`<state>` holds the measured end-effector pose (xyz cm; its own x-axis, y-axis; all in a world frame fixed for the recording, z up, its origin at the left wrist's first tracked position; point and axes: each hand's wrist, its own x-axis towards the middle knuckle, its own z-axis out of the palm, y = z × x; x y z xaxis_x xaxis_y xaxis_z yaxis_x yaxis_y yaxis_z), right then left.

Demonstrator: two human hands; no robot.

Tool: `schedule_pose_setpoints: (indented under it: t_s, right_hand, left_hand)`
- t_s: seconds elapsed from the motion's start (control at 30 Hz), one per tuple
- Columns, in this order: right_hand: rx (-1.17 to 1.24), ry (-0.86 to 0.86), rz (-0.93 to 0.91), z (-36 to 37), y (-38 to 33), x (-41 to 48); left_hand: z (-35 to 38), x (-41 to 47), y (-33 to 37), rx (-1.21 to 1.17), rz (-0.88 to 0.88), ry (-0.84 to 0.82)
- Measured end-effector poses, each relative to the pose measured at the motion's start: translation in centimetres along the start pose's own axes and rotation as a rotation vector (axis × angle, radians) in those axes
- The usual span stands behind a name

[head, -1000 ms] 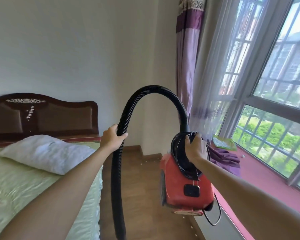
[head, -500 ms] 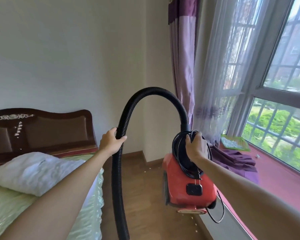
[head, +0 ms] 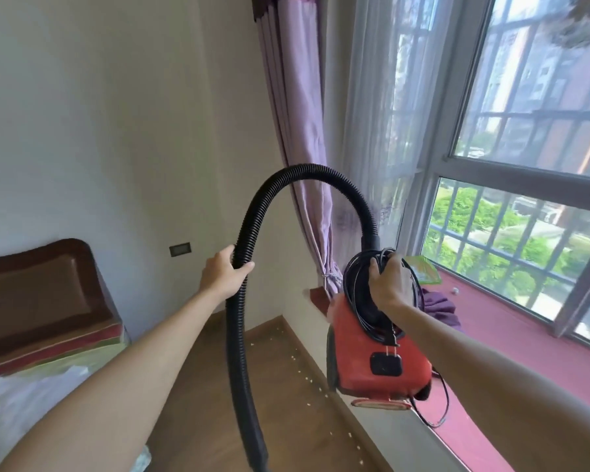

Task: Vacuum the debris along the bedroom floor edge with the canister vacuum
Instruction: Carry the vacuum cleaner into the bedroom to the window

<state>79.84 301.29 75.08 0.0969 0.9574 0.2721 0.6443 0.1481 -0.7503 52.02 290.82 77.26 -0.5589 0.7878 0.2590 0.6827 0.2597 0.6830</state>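
A red canister vacuum (head: 375,356) hangs in the air at centre right, carried by my right hand (head: 387,281), which grips its top handle together with a coil of black cord (head: 361,301). Its black ribbed hose (head: 307,173) arches up and over to the left, then drops past the frame's bottom edge. My left hand (head: 223,272) is wrapped around the hose on its left side. Small pale debris crumbs (head: 307,378) lie scattered on the wooden floor along the base of the window ledge.
A bed with a dark headboard (head: 38,294) and white pillow (head: 21,407) fills the left. The red window seat (head: 511,338) runs along the right, with purple cloth (head: 440,304) on it. Purple curtains (head: 297,137) hang in the corner. A narrow wooden floor strip (head: 198,390) lies between.
The view has swung right and up, so the bed slid to the left and the floor edge with crumbs came into sight. Both hands keep the same hold on hose and vacuum.
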Motion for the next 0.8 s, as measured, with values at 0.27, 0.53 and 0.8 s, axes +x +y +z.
schedule_pose_setpoints:
  t_s: [0.27,0.53,0.8]
  right_hand:
    - [-0.092,0.147,0.146,-0.5,4.3,4.1]
    - [-0.174,0.369,0.324,0.0,7.3,4.6]
    - [-0.221,0.533,0.582,1.5,10.7,-0.5]
  left_hand:
    - [8.3,7.5,2.7,-0.054,0.133,-0.164]
    - [17.1,14.6,4.8,-0.114,0.312,-0.415]
    - [25.5,12.6,5.4,-0.17,0.451,-0.704]
